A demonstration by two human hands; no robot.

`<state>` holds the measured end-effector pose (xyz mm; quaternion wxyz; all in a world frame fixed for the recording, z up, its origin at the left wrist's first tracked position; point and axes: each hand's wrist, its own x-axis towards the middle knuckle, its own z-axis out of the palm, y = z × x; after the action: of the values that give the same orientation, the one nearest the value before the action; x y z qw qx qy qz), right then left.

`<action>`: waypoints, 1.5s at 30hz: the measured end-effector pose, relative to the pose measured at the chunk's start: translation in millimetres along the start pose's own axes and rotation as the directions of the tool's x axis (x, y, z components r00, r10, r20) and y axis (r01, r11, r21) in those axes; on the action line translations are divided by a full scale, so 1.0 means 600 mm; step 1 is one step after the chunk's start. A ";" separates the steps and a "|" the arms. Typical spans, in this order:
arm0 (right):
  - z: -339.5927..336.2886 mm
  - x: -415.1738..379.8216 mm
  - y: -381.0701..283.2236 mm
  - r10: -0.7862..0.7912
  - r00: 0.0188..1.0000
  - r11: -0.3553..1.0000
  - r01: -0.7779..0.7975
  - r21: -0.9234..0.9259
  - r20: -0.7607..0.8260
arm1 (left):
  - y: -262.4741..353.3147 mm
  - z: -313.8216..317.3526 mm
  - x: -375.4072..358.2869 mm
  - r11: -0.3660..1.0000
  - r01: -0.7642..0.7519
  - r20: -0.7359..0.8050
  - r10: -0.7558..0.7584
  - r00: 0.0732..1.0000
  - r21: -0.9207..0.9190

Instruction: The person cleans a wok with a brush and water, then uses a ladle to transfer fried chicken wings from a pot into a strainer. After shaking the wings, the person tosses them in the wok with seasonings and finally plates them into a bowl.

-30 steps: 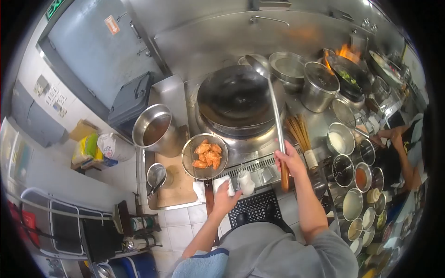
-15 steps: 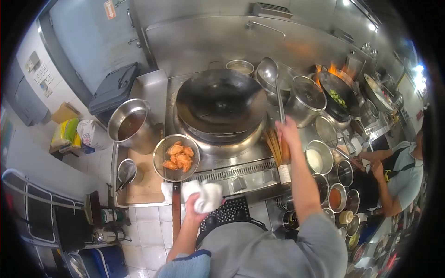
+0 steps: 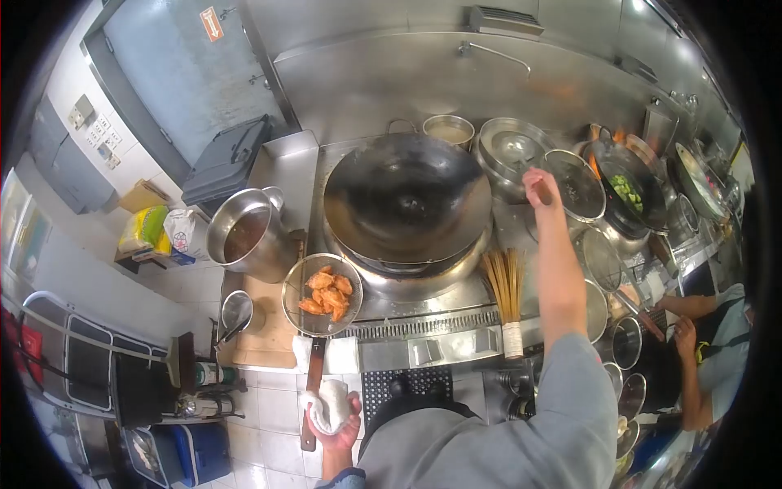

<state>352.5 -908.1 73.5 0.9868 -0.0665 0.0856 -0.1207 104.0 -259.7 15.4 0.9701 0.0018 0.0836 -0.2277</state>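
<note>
My left hand [image 3: 349, 425] is closed around a folded white cloth [image 3: 330, 407], which lies against the wooden handle [image 3: 315, 367] of a strainer. In that strainer's mesh [image 3: 300, 277] are several fried, orange-brown pieces of food [image 3: 327, 295]. With my right arm stretched forward, my right hand [image 3: 541, 187] grips a ladle by its handle. The ladle's bowl [image 3: 515, 147] is down in a metal basin [image 3: 493, 134] behind the stove; most of its handle is hidden by my hand. A large dark wok [image 3: 407, 196] sits on the burner between my hands.
A bamboo brush [image 3: 507, 293] stands at the counter's front edge. To the left are a tall steel pot [image 3: 252, 232] of dark liquid and a small metal pot [image 3: 236, 310]. On the right, flames rise beside a wok holding green vegetables [image 3: 626, 191], near a co-worker's arms [image 3: 688, 334].
My right hand has moved forward, lowering the ladle from above the stove into the basin. My left hand, with the cloth, has come down beside the strainer handle. The view has shifted somewhat.
</note>
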 end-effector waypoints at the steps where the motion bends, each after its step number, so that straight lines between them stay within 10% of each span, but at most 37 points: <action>1: 0.010 -0.010 -0.003 -0.009 1.000 0.999 0.008 0.042 0.021 | 0.005 -0.011 0.006 0.986 0.076 0.056 -0.069 0.996 -0.146; 9: 0.133 -0.207 0.075 0.239 0.957 0.887 -0.285 0.364 0.165 | 0.023 -0.005 0.183 0.803 0.461 -0.207 -0.412 0.888 0.377; 16: 0.175 -0.379 0.178 0.301 0.954 0.920 -0.292 0.262 0.006 | -0.076 0.193 0.330 0.614 0.470 -0.339 -0.326 0.882 0.634; 21: 0.141 -0.434 0.193 0.198 0.968 0.915 -0.238 -0.326 -0.152 | -0.084 0.176 0.446 0.584 0.622 -0.401 -0.475 0.783 0.522; 25: 0.153 -0.460 0.242 -0.131 0.972 0.232 -0.160 -0.960 -0.194 | -0.082 0.161 0.460 0.593 0.634 -0.466 -0.435 0.771 0.495; 27: 0.141 -0.460 0.239 -0.094 0.987 0.198 -0.107 -0.974 -0.128 | -0.079 0.155 0.475 0.626 0.626 -0.461 -0.432 0.775 0.465; 36: 0.128 -0.469 0.257 -0.076 0.996 0.008 -0.050 -0.999 -0.050 | -0.088 0.061 0.540 0.557 0.068 -0.198 0.176 0.964 0.828; 45: 0.098 -0.485 0.261 0.028 0.997 0.121 -0.072 -0.990 -0.069 | -0.025 0.115 0.507 0.145 0.020 -0.070 0.351 0.934 0.989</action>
<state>120.3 -678.4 151.4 0.6971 -0.6984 0.1624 -0.0019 376.9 -410.7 34.6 0.7329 0.6684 0.0547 -0.1148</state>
